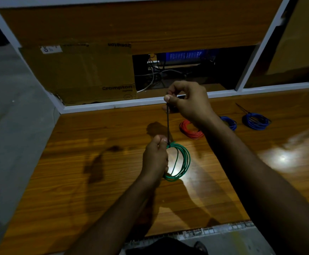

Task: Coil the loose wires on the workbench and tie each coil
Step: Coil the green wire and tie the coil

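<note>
A green wire coil [182,162] hangs above the wooden workbench [94,162], held at its top by my left hand [156,159]. A black cable tie [168,124] runs straight up from the top of the coil to my right hand [185,100], which pinches its upper end. The tie looks taut between the two hands. A red wire coil [190,130] lies on the bench behind, partly hidden by my right wrist. Two blue wire coils [230,122] [255,121] lie further right, the far one with a black tie sticking out.
A cardboard box [80,74] stands behind the white frame [113,104] at the back left. An opening beside it shows tangled cables and blue equipment [183,57]. The bench's front edge is a white strip [205,231]. Grey floor lies left.
</note>
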{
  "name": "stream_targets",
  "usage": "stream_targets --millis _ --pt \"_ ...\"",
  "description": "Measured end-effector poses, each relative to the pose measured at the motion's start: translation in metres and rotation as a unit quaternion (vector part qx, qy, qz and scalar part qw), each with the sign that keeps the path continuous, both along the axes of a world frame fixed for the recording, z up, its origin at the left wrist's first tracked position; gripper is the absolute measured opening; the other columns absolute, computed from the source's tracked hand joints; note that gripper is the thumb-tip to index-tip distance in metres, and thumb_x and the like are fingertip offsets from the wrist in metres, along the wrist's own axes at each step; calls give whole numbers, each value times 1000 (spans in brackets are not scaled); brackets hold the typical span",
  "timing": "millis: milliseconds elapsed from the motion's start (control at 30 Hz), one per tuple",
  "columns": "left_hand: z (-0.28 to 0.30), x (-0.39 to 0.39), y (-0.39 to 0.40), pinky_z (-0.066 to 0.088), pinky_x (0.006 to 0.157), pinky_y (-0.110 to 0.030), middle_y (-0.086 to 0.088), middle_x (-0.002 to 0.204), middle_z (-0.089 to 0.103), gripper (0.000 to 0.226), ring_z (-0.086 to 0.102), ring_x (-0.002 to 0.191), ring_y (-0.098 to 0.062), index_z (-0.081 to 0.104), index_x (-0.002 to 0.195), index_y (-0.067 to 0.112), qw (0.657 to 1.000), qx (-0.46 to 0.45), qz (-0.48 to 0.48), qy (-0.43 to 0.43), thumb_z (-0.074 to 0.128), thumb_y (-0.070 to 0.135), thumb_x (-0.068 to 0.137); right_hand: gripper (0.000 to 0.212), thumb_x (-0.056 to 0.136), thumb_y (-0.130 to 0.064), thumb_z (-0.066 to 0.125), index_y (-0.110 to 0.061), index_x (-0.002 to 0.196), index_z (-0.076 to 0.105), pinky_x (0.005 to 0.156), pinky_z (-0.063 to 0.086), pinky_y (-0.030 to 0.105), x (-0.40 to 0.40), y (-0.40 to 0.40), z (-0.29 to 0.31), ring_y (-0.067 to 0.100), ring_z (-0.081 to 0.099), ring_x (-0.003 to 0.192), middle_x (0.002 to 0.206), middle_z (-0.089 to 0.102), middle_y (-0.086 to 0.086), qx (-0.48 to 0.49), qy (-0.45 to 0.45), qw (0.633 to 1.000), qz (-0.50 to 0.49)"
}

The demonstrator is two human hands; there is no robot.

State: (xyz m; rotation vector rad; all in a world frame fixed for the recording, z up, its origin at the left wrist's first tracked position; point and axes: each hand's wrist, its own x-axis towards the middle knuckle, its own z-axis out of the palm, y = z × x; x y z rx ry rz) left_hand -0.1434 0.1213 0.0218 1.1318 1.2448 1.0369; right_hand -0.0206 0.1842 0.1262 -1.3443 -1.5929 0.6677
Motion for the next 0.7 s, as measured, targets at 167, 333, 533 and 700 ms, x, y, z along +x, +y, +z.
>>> stream_targets --millis 167,333,533,700 --pt "-2 3 9 19 41 -21 6 56 31 21 25 43 -7 50 94 18 997 -47 -29 -58 38 30 106 7 93 -24 68 -17 89 67 68 60 30 15 1 -16 9 69 76 87 68 -2 43 5 999 -32" --pt "-7 -2 35 18 37 -20 8 52 28 22 22 40 -6 51 97 15 979 -111 -36 -168 36 29 107 40 98 -47 50 -22 130 52 78 55 29 32 -25 -60 8 60 97 115 61 -5 -175 -73 982 -1" --pt "-21 3 63 26 38 -20 4 50 33 20 29 38 -8 48 97 13 955 -169 -43 -240 40 30 105 21 106 -25 43 -17 119 57 56 48 27 34 -50 -108 16 59 71 99 64 7 -296 118 945 74" --pt "-28 1 80 46 64 -31 -4 70 60 25 56 68 -19 61 96 8 973 -151 -72 -162 41 22 100 19 106 -18 40 -9 111 56 61 51 33 39 -23 -122 19 58 66 88 57 10 -315 235 920 14"
